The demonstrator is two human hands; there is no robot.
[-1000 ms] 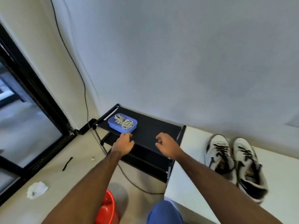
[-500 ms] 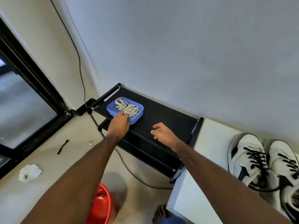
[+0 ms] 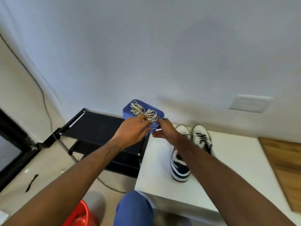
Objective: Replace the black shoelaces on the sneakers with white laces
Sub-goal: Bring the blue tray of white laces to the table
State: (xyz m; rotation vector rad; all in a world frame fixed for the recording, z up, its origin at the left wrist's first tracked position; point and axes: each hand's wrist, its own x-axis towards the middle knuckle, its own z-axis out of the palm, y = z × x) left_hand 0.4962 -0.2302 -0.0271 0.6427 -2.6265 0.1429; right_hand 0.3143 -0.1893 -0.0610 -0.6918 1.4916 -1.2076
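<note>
Lifted off the black shelf (image 3: 97, 126), the blue tray (image 3: 130, 110) of white laces (image 3: 144, 112) is gripped by left hand (image 3: 132, 132) and right hand (image 3: 165, 130), beside the sneakers (image 3: 201, 138), toes toward the wall.

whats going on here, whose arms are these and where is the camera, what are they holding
There is no machine here: the arms belong to a person, and the one camera sits on their head, looking forward and down. Both hands hold a blue tray lifted off the black rack; the left hand grips its near side and the right hand its right end. In the tray lies a bundle of white laces. To the right, on a white table, stand two white sneakers with black laces in them. A red bucket is on the floor below.
</note>
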